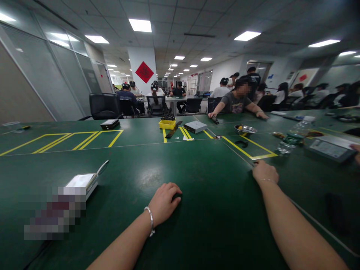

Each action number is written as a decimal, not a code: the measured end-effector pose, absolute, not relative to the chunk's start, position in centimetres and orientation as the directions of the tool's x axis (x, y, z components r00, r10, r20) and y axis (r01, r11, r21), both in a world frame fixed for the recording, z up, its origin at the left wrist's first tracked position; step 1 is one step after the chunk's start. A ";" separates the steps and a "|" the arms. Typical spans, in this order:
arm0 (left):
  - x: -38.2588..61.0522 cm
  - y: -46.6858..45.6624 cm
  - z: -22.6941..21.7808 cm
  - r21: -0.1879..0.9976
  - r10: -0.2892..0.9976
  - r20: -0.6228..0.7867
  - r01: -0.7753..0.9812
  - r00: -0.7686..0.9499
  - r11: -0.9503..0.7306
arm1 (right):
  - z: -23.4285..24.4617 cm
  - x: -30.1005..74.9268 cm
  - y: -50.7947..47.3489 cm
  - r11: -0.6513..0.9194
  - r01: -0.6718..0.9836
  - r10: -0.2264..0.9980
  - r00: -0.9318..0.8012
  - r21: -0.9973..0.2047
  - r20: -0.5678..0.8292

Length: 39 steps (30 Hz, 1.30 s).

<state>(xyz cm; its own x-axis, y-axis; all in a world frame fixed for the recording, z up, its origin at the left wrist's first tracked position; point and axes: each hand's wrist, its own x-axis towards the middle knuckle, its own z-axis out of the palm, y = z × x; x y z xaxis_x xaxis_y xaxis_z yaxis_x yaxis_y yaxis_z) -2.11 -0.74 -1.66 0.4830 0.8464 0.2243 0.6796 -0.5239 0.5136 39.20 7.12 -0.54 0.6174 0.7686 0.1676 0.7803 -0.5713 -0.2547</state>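
My left hand (165, 202) rests on the green table (197, 221), palm down. Its fingers lie loosely on the surface with the thumb apart, and it holds nothing. A silver bracelet (151, 221) circles that wrist. Farther right, my right hand (266, 173) is reached forward with its fingers curled closed beside a corner of yellow tape (264, 156). Something small and dark shows at its fingertips, too small to name. Just beyond that hand, inside the taped outline, lies a dark curved object (241, 143).
Left stands a white device (81, 180), partly pixelated. Farther back are a black box (110, 124), a yellow tray (167, 124), a grey box (195, 126) and a metal bowl (245, 129). A plastic bottle (294, 137) lies at right. Across the table, a person (236, 101) touches a dark object (215, 120).
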 end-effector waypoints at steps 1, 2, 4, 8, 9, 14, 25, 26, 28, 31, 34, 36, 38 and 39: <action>-2.1 -0.8 -1.7 0.514 0.846 0.225 0.679 0.483 -0.524 | -0.4 39.0 7.0 -0.571 0.776 0.763 0.622 -0.268 0.175; -2.1 -0.8 -1.6 0.514 0.846 0.227 0.679 0.483 -0.525 | -0.3 38.8 6.8 -0.562 0.777 0.761 0.620 -0.286 0.190; -2.1 -0.8 -1.6 0.518 0.847 0.227 0.677 0.480 -0.522 | 0.3 38.2 6.6 -0.500 0.805 0.780 0.579 -0.320 0.239; -2.1 -0.7 -1.4 0.557 0.863 0.212 0.669 0.459 -0.493 | 1.9 34.4 6.8 -0.247 0.912 0.867 0.359 -0.328 0.346; -2.1 -0.6 -1.4 0.579 0.873 0.202 0.665 0.444 -0.472 | 2.2 32.7 6.9 -0.155 0.933 0.891 0.274 -0.323 0.362; -2.2 -0.4 -1.4 0.745 0.937 0.131 0.592 0.323 -0.308 | 1.8 21.3 5.3 0.392 0.870 0.894 -0.282 -0.300 0.348; -2.2 -0.5 -0.8 0.824 0.965 0.084 0.528 0.248 -0.207 | 1.2 16.3 2.4 0.564 0.789 0.812 -0.475 -0.244 0.339; -2.3 -0.5 -0.7 0.836 0.973 0.081 0.516 0.214 -0.184 | 1.7 17.8 3.2 0.443 0.874 0.862 -0.355 -0.198 0.362; -2.3 -0.4 -0.6 0.861 0.985 0.091 0.485 0.147 -0.152 | 2.4 21.7 4.9 0.180 0.977 0.897 -0.116 -0.113 0.427; -2.4 -0.3 -0.7 0.894 0.989 0.109 0.425 0.101 -0.142 | 1.9 28.9 6.5 -0.153 0.982 0.869 0.186 -0.109 0.459; -2.4 -0.2 -0.7 0.910 0.988 0.111 0.390 0.103 -0.143 | 0.1 35.6 7.0 -0.518 0.833 0.786 0.554 -0.196 0.275; -2.4 -0.3 -0.7 0.913 0.988 0.111 0.380 0.109 -0.145 | -1.2 38.5 7.2 -0.628 0.743 0.738 0.663 -0.232 0.123; -2.5 -0.3 -0.6 0.915 0.987 0.113 0.375 0.114 -0.149 | -2.0 39.7 7.3 -0.647 0.724 0.732 0.677 -0.239 0.068; -2.5 -0.3 -0.6 0.915 0.987 0.115 0.374 0.115 -0.150 | -2.1 39.8 7.3 -0.643 0.727 0.735 0.674 -0.241 0.075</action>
